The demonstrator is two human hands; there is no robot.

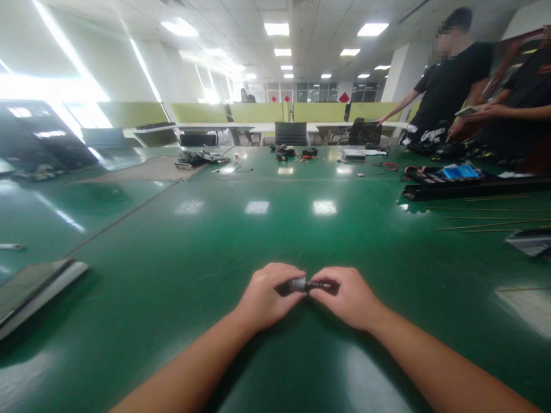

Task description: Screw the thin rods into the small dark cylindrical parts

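Above the green tabletop (228,229), my two hands meet around a small slim tool (298,284) with a grey-and-black barrel and a thin dark ridged shaft pointing right. I cannot make out its exact kind. My left hand (272,295) is closed round the barrel, thumb below and fingers above. Thumb and fingers of my right hand (344,295) close round the thin shaft; its far end is partly hidden in the palm. The fingertips of both hands nearly touch.
At left lies a flat grey-green slab (37,287). Long thin rods (491,223) and a black rail (456,188) lie at right. Electronic parts (198,159) and a grey box (353,154) sit at the far edge. Two people (456,86) stand at the right.
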